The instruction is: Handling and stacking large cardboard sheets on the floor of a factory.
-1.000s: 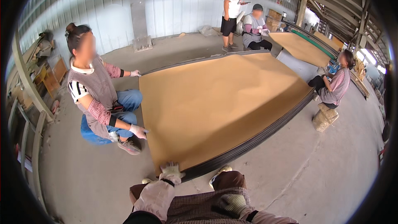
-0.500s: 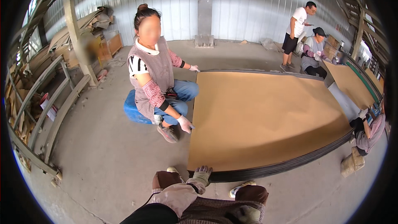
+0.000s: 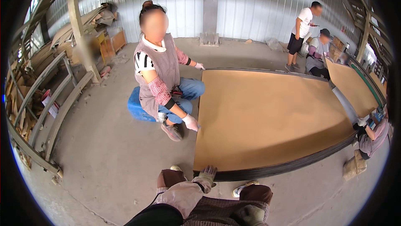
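Observation:
A large brown sheet [image 3: 267, 117] lies on top of a low stack with dark edges [image 3: 271, 173]. My left hand [image 3: 206, 177], in a pale glove, rests at the stack's near left corner, its fingers stretched out against the edge. My right hand [image 3: 251, 215], also gloved, is low over my lap at the bottom of the view, away from the sheet; its fingers do not show clearly. A co-worker seated on a blue stool [image 3: 140, 105] has both gloved hands at the sheet's left edge.
At the right, another seated person and one in a cap are beside a second brown sheet [image 3: 351, 87]. A standing person [image 3: 301, 33] is behind them. Metal rails [image 3: 67, 109] and piled cardboard line the left side. A post [image 3: 209, 8] stands at the back wall.
The sheet on the stack looks smoother, with its faint creases gone. The second sheet at the right has tilted a little and shifted. My left hand stays at the corner; the view has shifted slightly.

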